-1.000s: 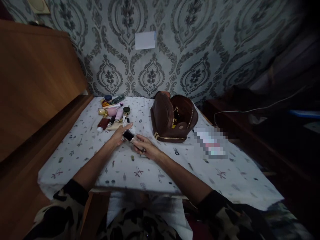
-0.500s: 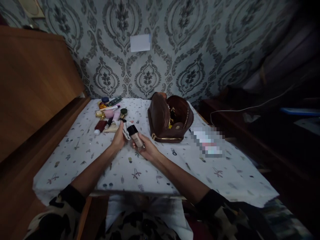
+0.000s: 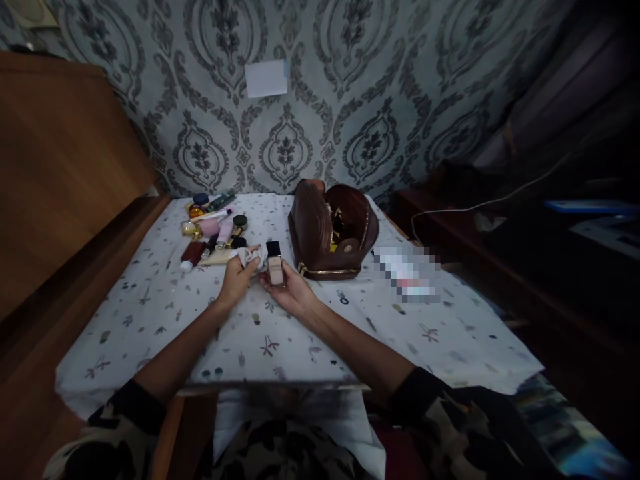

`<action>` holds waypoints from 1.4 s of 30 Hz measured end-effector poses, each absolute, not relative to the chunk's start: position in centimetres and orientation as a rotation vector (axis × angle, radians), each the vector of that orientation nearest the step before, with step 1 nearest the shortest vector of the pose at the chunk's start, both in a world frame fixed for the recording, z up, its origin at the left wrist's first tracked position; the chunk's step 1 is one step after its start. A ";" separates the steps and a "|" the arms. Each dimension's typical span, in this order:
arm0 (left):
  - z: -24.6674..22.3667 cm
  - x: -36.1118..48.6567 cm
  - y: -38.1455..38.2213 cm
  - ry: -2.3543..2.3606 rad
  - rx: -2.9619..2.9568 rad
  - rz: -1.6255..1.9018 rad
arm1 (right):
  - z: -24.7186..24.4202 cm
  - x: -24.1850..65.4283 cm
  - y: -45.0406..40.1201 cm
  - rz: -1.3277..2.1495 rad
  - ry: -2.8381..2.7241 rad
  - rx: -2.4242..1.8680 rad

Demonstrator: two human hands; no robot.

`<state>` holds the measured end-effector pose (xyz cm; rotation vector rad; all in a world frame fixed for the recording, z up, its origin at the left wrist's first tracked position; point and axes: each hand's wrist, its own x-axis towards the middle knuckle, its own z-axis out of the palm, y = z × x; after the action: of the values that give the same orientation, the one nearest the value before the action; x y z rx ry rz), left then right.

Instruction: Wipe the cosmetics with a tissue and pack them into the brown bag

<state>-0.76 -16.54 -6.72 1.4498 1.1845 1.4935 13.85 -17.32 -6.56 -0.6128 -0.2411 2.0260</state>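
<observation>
Several cosmetics (image 3: pixel 210 227) lie on the bench (image 3: pixel 150 293); the grip of the left hand (image 3: pixel 235 279) pinches a white cloth (image 3: pixel 253 257); beside it, the right hand (image 3: pixel 295 293) holds a boxy beige bottle (image 3: pixel 275 272), black-capped, roughly upright, left of the brown bag (image 3: pixel 313 230).

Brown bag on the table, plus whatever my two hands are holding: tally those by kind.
Bottles: 1, the black-capped bottle in the right hand
Cloths or tissues: 1, the crumpled white piece in the left hand
Bags: 1, the open brown bag
Total: 3
</observation>
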 end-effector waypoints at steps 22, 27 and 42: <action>-4.9 0.1 -18.8 1.084 1.904 1.183 | -7.0 15.0 -16.1 2.003 -0.338 -0.603; -4.7 0.3 -19.0 1.204 1.928 1.266 | -7.3 14.4 -16.6 1.869 -0.390 -0.617; -4.7 -0.5 -18.4 1.286 1.831 1.478 | -7.0 14.4 -17.7 1.952 -0.647 -0.658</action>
<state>-0.46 -18.40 -4.67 1.8305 1.2855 1.4779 14.35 -17.68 -7.02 -0.6577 -0.6473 1.9516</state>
